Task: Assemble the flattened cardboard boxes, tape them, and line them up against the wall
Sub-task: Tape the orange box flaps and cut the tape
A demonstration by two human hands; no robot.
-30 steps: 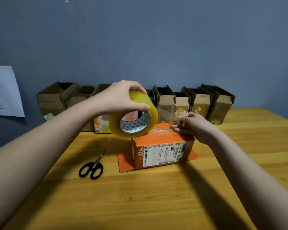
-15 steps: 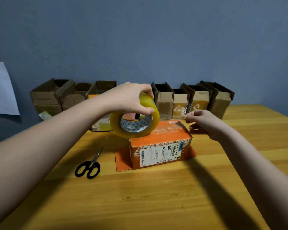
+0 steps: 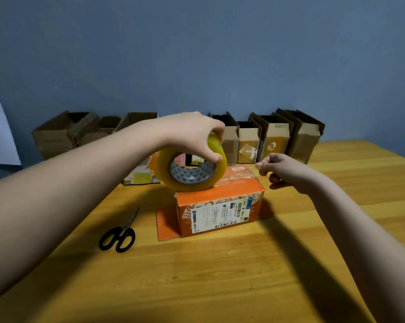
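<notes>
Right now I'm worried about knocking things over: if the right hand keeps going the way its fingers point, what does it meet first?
Probably the tape roll that the left hand holds on the orange box. The right hand points left across the box top; depth is uncertain.

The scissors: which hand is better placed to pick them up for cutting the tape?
Probably the right hand. It holds nothing large, its fingers pinched beside the orange box. The left hand grips the tape roll on the box, although the scissors lie on its side.
</notes>
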